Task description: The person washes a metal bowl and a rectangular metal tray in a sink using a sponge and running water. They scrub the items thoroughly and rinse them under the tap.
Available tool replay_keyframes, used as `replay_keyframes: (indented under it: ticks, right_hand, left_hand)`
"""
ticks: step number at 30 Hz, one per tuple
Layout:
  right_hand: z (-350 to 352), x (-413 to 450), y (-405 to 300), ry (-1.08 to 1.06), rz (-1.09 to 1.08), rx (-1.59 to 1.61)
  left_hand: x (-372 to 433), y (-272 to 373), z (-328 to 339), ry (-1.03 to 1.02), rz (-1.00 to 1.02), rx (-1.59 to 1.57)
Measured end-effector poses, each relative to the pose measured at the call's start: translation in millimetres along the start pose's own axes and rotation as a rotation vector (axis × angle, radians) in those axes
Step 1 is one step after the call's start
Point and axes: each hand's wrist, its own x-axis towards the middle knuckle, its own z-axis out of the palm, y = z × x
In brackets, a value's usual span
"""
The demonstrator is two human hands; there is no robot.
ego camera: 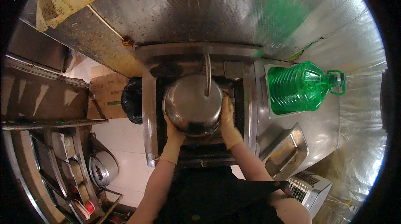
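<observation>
A round stainless-steel vessel [192,108], a pot or large bowl, sits within a metal sink [250,105], under the curved spout of a faucet [208,73]. Both my hands wear thin pale-yellow gloves. On the vessel's lower left side is my left hand [174,136], its fingertips partly hidden behind the metal. My right hand [228,123] presses along the right side with the fingers pointing away from me. Whether the vessel's inside or its underside faces up is hard to tell.
To the right, a counter holds a green plastic jug [296,87] lying on its side and a metal food pan [286,152]. Left of the sink are a black bag [132,100], a cardboard box [106,94] and a metal pot [105,169]. A foil-like wall [360,98] rises at right.
</observation>
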Motion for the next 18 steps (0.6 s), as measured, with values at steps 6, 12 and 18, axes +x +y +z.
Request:
replay_keyframes:
  ticks: [6,12,18]
  right_hand:
    - [15,-27,58,0.213,-0.136,0.072]
    - [-40,53,18,-0.173,-0.308,-0.255]
    - [8,71,-78,-0.344,-0.330,-0.967]
  left_hand:
    - [7,-10,25,-0.004,-0.040,-0.043]
    - [-4,6,28,-0.049,-0.116,-0.022]
    - [3,-4,24,-0.127,-0.212,0.015]
